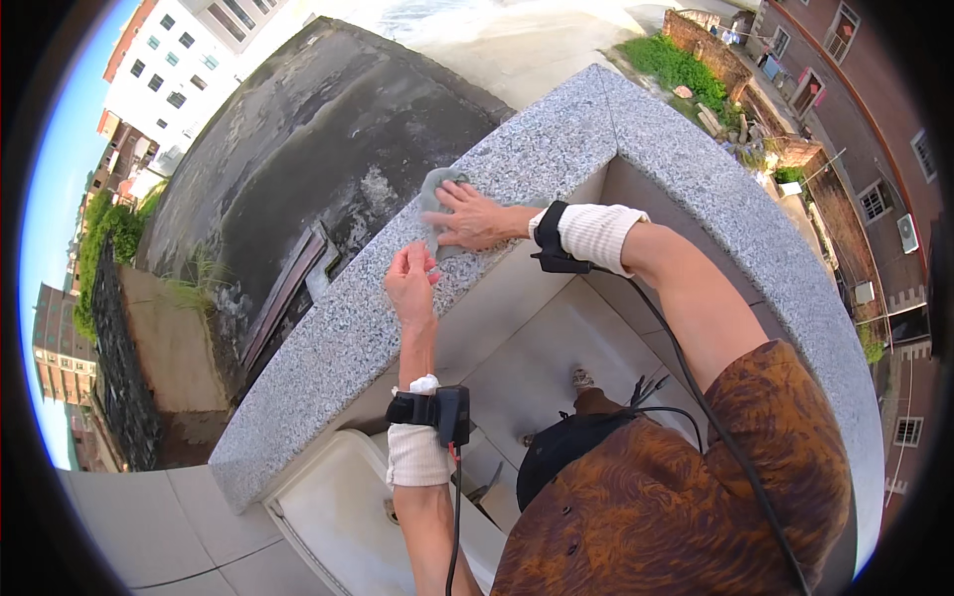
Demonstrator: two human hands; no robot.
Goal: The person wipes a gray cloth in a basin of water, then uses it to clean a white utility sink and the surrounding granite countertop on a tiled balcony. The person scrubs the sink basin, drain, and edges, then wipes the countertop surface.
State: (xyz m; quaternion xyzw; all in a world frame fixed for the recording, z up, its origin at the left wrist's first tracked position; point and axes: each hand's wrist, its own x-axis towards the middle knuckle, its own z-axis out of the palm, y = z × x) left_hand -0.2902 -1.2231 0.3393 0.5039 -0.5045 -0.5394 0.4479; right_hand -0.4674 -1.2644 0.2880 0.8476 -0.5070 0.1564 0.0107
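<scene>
My right hand (471,217) presses down on a grey-green cloth (432,195) with its fingers spread. Under the cloth is the top of a speckled grey granite parapet (555,138). My left hand (411,287) is just beside it, over the same granite, its fingers curled in and the thumb drawn close. Nothing clearly shows inside that hand, though the cloth's lower edge is close to its fingertips. Each wrist has a white ribbed cuff and a black strapped device; the cable (674,335) from the right one passes along my arm.
A white basin (335,495) stands below the parapet by my left forearm. Grey tiles (555,328) cover the inner wall and floor. At the corner the granite turns right along a second stretch (745,216). Beyond the outer edge are a stained dark concrete surface (313,149) and weathered boards (287,290).
</scene>
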